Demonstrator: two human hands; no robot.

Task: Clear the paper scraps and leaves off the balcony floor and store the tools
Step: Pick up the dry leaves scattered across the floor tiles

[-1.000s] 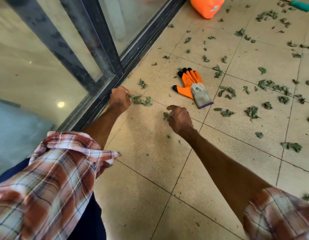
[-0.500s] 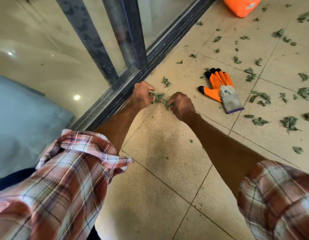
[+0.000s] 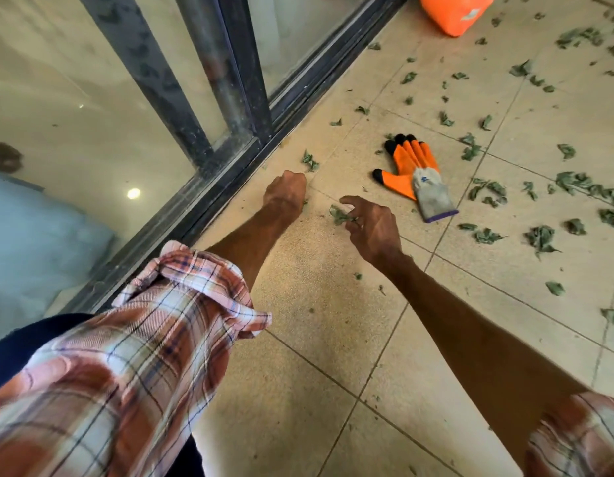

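Crumpled green leaves lie scattered over the beige tiled balcony floor (image 3: 333,339), thickest at the right, such as the leaf cluster (image 3: 581,184). My left hand (image 3: 286,192) is a tight fist on the floor beside the door track, with a bit of green leaf showing at its edge. Just to its right, my right hand (image 3: 372,227) hovers low and pinches a crumpled leaf (image 3: 338,215) at its fingertips. Another single leaf (image 3: 310,161) lies just beyond my left fist. An orange work glove (image 3: 410,166) with a grey cuff lies flat beyond my right hand.
A dark sliding-door frame and track (image 3: 243,166) with glass runs diagonally along the left. An orange container (image 3: 453,13) stands at the top near the track. My plaid sleeves fill the lower corners.
My hands have drawn apart from the small leaf pile they shared. The left has closed into a fist and the pile is gone from the floor; the right has moved right with a leaf.
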